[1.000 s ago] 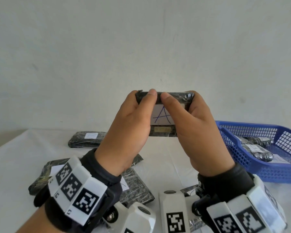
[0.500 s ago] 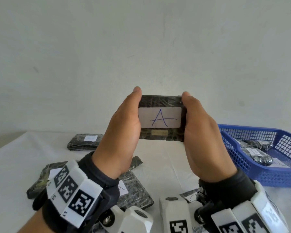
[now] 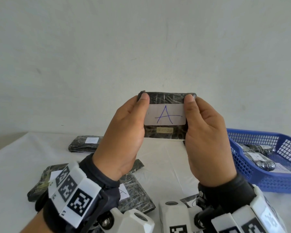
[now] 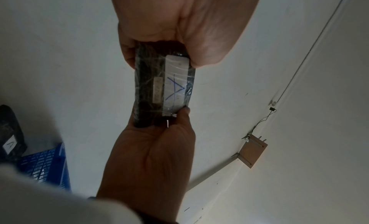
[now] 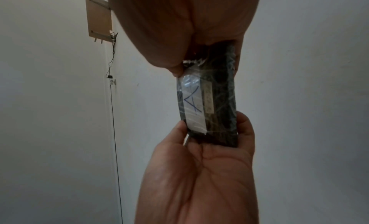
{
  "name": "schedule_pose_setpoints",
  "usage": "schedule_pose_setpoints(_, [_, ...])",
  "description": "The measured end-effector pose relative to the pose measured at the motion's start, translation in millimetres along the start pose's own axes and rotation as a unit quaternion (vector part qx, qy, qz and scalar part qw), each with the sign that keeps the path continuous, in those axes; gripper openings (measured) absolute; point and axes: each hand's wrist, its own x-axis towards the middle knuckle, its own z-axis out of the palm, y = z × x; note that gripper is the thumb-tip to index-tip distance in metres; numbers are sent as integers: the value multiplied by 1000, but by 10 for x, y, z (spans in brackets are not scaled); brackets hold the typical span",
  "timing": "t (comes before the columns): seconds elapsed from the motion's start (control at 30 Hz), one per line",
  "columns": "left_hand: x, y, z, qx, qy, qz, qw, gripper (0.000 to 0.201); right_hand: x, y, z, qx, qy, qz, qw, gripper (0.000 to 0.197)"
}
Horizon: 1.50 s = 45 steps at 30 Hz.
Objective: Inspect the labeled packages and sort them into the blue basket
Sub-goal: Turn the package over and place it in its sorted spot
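Black plastic-wrapped package, its white label marked "A", stood upright between my hands above the table. My left hand and right hand each pinched one end, thumbs on the front. Half a second before, I had held it slightly lower; the grip was unchanged. The blue basket sat to the right.

Plain indoor room | bare white wall – cloth-covered table
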Motion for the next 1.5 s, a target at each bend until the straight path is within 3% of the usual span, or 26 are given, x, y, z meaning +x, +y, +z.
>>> schedule_pose_setpoints(0.1, [-18,-1,3,-17,5,23,1000,42,-10,-31,1,44,-7,14,999,41])
schedule_pose_setpoints(0.23, [-29,13,18,-35,-10,3,999,46,-24,-71,10,53,-3,27,998,41])
schedule_pose_setpoints(0.5, [-99,-28,107,-7,0,37,999,25,-30,-35,14,-16,11,19,1000,29])
schedule_pose_setpoints(0.6, [-103,-37,119,-7,-8,27,1000,27,-27,-21,3,-50,13,2,999,20])
schedule_pose_setpoints(0.8, [-84,-22,87,-21,-11,22,999,25,-1,21,-27,-74,21,-8,997,28])
schedule_pose_setpoints(0.9, [-74,8,64,-32,-6,26,999,28,-5,22,-9,-42,33,-5,999,20])
schedule_pose_setpoints(1.03, [-62,8,66,-41,4,28,999,39,2,39,-11,-62,56,-55,995,21])
schedule_pose_setpoints(1.13, [-61,7,72,-59,24,32,997,29,-12,13,14,-28,71,-41,996,19])
schedule_pose_setpoints(1.23, [-84,27,76,-73,4,26,997,29,-10,-14,8,-45,77,-62,994,13])
schedule_pose_setpoints(1.33, [-77,37,62,-73,20,38,996,12,7,-22,-19,-20,83,-50,995,7])
schedule_pose_setpoints(1.5, [-74,72,45,-95,24,55,994,13,-1,21,35,-57,83,-44,994,24])
